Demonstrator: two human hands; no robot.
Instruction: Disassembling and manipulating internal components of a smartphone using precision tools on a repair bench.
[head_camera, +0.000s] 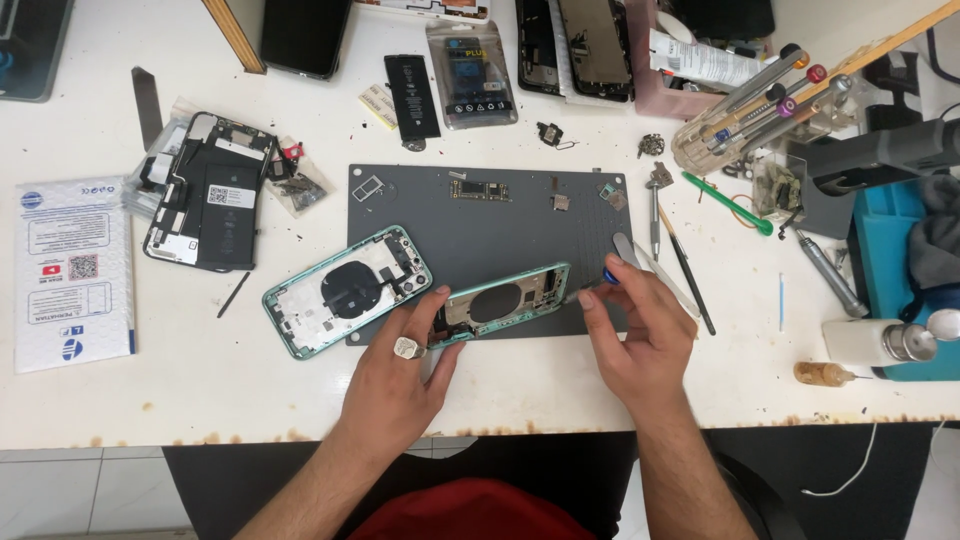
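My left hand (400, 365), with a ring on one finger, grips the near left end of a green phone housing (510, 297) that lies tilted on the grey work mat (480, 215). My right hand (640, 325) pinches a small screwdriver with a blue cap (608, 274), its tip at the right end of that housing. A second green phone housing (345, 290) lies just left of it, half on the mat, its inside facing up.
A disassembled black phone (208, 190) lies at the left, beside a white padded envelope (72, 272). A black battery (412, 95), a packaged battery (470, 75), a screwdriver holder (745, 120), tweezers and picks (680, 265), small bottles (880, 340) and a teal box (900, 260) surround the mat.
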